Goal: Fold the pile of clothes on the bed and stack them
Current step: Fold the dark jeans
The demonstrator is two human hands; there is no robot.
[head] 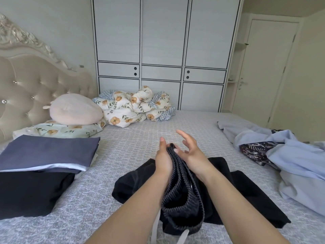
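The left hand [163,155] holds the ribbed band of the black pants [182,189] near the middle of the bed [133,136]. The right hand [191,150] touches the band with fingers spread. Folded clothes [44,155] sit left. Unfolded clothes [288,155] lie right.

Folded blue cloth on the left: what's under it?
The folded blue cloth tops a stack. Beneath it a white layer's edge shows, then another blue edge, then a black garment on the bed. How far those layers run underneath, or whether there are others, is covered.
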